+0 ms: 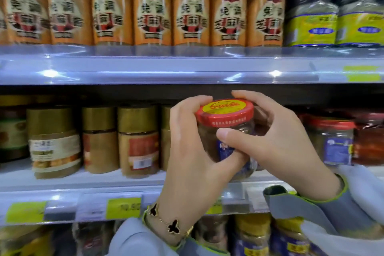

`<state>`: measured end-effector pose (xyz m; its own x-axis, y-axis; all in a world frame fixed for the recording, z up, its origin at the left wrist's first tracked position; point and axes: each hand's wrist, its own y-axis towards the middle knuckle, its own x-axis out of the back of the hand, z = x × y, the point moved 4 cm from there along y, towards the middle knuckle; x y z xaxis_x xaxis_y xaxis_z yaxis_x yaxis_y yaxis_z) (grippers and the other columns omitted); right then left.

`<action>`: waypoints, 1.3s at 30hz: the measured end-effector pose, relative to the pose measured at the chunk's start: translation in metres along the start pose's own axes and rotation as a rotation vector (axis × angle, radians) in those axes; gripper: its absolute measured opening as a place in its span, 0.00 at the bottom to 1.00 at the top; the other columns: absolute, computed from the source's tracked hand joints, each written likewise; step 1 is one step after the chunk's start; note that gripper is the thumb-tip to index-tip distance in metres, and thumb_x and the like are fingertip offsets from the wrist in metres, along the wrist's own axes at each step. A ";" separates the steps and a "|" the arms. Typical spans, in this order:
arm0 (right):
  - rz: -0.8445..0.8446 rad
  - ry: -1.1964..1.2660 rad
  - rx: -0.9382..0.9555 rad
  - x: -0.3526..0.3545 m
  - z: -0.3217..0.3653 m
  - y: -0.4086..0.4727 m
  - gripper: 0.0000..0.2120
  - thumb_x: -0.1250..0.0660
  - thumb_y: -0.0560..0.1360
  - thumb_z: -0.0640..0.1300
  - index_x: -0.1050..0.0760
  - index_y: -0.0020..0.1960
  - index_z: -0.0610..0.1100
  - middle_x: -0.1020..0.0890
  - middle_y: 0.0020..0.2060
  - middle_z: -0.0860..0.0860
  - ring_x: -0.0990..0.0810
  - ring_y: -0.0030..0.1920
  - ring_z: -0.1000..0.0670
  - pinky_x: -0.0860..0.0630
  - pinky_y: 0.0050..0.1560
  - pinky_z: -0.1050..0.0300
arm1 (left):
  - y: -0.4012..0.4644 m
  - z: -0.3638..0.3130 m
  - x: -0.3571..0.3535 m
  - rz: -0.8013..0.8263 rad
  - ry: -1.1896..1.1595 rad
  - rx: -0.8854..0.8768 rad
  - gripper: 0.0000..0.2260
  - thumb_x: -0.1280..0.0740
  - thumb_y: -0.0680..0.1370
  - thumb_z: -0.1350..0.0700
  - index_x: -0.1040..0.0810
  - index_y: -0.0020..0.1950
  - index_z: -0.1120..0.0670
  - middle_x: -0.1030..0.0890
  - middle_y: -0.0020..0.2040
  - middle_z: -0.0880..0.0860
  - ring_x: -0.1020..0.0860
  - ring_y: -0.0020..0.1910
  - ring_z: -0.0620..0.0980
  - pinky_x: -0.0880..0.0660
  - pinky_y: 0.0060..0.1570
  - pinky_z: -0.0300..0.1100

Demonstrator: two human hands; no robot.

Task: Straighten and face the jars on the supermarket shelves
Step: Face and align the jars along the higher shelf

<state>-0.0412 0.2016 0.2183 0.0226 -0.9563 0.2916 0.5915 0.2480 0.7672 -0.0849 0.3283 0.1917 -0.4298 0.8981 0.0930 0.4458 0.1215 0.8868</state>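
Note:
A glass jar [209,137] with a red lid and a blue label sits at the front of the middle shelf [83,181], brown paste inside. My left hand [193,156] grips its left side, thumb across the front low down. My right hand [276,135] grips its right side, thumb on the front and fingers curled over the lid's back edge. Much of the blue label is hidden by my thumbs. Another red-lidded jar [330,139] with the same blue label stands just right of it.
Gold-lidded jars [137,139] line the middle shelf to the left. The top shelf holds a row of tall orange-labelled jars [151,12] and yellow-labelled jars [311,18]. The bottom shelf holds more jars [251,235]. Yellow price tags [122,208] run along the shelf edge.

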 end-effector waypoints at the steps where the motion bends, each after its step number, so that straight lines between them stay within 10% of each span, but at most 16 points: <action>1: -0.004 -0.005 -0.004 0.014 -0.005 -0.001 0.36 0.27 0.53 0.61 0.27 0.60 0.58 0.18 0.46 0.63 0.20 0.49 0.64 0.25 0.50 0.64 | -0.001 -0.003 -0.015 0.004 0.015 -0.005 0.31 0.26 0.65 0.57 0.37 0.61 0.41 0.30 0.62 0.55 0.26 0.61 0.55 0.26 0.57 0.48; 13: -0.102 -0.105 -0.052 0.091 -0.059 0.005 0.36 0.27 0.51 0.62 0.26 0.58 0.57 0.17 0.44 0.62 0.20 0.47 0.65 0.24 0.54 0.58 | 0.007 0.000 -0.089 0.191 0.523 -0.084 0.41 0.24 0.61 0.44 0.41 0.69 0.42 0.44 0.62 0.27 0.50 0.70 0.34 0.49 0.67 0.27; 18: -0.095 -0.262 -0.062 0.098 -0.068 0.008 0.31 0.26 0.54 0.60 0.26 0.55 0.56 0.19 0.42 0.63 0.21 0.47 0.66 0.26 0.50 0.67 | 0.016 0.009 -0.099 0.223 0.769 -0.107 0.40 0.24 0.63 0.45 0.37 0.71 0.47 0.35 0.67 0.38 0.49 0.70 0.38 0.48 0.69 0.46; 23: -0.062 -0.364 -0.036 0.101 -0.068 0.012 0.27 0.28 0.54 0.62 0.26 0.51 0.56 0.19 0.43 0.61 0.22 0.53 0.54 0.28 0.61 0.50 | 0.021 0.011 -0.105 0.246 0.939 -0.150 0.32 0.27 0.66 0.45 0.32 0.68 0.49 0.28 0.67 0.45 0.40 0.72 0.46 0.46 0.61 0.48; 33: -0.014 -0.451 0.030 0.102 -0.071 0.016 0.24 0.32 0.56 0.67 0.31 0.47 0.57 0.20 0.38 0.63 0.21 0.46 0.61 0.39 0.69 0.45 | 0.026 0.015 -0.108 0.311 1.021 -0.136 0.30 0.34 0.71 0.41 0.39 0.71 0.45 0.29 0.67 0.43 0.42 0.72 0.44 0.54 0.64 0.47; 39: -0.068 -0.616 0.066 0.106 -0.074 0.018 0.24 0.35 0.56 0.69 0.31 0.47 0.59 0.33 0.40 0.67 0.43 0.45 0.61 0.41 0.60 0.49 | 0.025 0.018 -0.107 0.313 0.997 -0.129 0.31 0.37 0.73 0.39 0.44 0.73 0.45 0.27 0.65 0.44 0.35 0.68 0.44 0.52 0.63 0.45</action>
<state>0.0310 0.0934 0.2208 -0.4944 -0.7098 0.5018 0.5238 0.2175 0.8236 -0.0130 0.2427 0.1958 -0.7874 0.1206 0.6045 0.5867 -0.1542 0.7950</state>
